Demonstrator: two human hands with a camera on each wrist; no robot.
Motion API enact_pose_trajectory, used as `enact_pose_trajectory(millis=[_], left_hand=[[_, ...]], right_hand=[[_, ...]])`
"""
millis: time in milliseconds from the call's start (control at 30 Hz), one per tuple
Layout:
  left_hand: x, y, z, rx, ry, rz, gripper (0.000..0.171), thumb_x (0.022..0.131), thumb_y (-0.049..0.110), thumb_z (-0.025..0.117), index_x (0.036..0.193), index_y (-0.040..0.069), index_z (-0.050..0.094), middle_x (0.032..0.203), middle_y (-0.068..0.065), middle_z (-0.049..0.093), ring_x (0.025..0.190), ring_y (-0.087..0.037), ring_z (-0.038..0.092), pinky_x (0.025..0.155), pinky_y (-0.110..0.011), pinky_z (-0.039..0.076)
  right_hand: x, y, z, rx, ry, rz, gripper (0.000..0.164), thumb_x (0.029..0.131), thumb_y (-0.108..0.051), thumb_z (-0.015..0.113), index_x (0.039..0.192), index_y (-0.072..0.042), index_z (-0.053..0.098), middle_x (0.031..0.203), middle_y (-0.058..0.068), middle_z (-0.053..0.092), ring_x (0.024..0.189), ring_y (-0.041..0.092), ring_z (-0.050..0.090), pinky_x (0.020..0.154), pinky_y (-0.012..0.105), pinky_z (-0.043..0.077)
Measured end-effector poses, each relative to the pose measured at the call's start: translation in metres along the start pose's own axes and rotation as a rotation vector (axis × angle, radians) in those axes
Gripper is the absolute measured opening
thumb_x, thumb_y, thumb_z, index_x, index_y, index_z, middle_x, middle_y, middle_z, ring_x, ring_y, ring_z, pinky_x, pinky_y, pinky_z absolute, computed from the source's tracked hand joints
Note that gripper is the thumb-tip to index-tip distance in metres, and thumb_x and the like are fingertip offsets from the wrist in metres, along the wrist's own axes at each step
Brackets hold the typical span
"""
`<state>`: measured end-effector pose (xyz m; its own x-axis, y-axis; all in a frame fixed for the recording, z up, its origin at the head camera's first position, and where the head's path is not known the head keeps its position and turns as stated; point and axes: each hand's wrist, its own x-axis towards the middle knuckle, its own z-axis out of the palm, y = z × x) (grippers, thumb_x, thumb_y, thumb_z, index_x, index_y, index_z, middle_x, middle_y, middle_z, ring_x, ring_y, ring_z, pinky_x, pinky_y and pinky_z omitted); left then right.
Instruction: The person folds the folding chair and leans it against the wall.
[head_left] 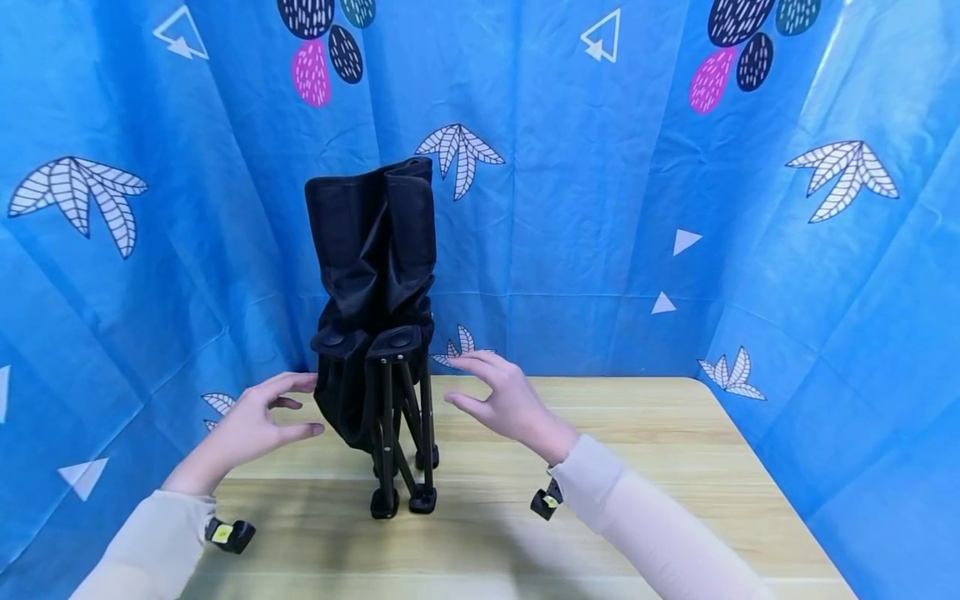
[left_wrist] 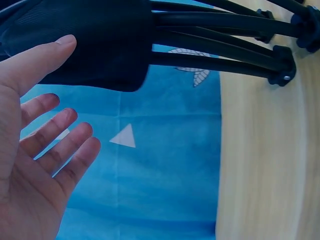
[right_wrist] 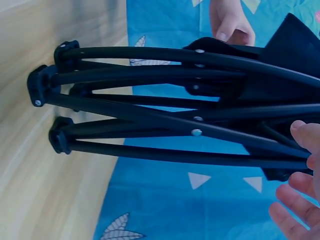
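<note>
I see my left hand (head_left: 243, 425) and right hand (head_left: 506, 400) loose and empty with the folded black chair (head_left: 375, 321) between them, since its feet (head_left: 385, 503) seem to hold it up on the surface (head_left: 660, 417), though the left thumb (left_wrist: 47, 57) may touch it.

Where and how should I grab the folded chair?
Probably by the legs, below the fabric, left hand from the left, right hand from the right: the chair stands upright, its legs bunched close, while the fabric above hangs in loose folds.
</note>
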<state>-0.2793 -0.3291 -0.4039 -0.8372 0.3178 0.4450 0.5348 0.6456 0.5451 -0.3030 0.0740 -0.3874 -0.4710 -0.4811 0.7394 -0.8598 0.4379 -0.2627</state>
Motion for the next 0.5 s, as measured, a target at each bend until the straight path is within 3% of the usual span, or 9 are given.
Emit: enact_pose_trajectory(millis=[300,500], left_hand=[[-0.013,-0.014,0.012,0.012,-0.018,-0.075,0.064,0.084,0.021,0.096,0.138,0.002,0.068,0.132,-0.021,0.073,0.109,0.011,0.059,0.089,-0.017,0.059],[-0.019,-0.025,0.026,-0.021,-0.008,-0.057,0.059,0.081,0.013,0.097,0.131,-0.002,0.069,0.124,-0.021,0.073,0.107,0.010,0.060,0.086,-0.024,0.063]], right_hand=[[-0.019,0.007,0.014,0.015,-0.018,0.053,0.048,0.090,-0.018,0.091,0.132,0.001,0.074,0.127,0.015,0.077,0.117,0.030,0.075,0.102,0.040,0.063],[-0.029,0.009,0.021,0.037,-0.049,0.096,0.049,0.091,-0.019,0.090,0.133,0.001,0.073,0.128,0.016,0.077,0.117,0.031,0.076,0.102,0.041,0.063]])
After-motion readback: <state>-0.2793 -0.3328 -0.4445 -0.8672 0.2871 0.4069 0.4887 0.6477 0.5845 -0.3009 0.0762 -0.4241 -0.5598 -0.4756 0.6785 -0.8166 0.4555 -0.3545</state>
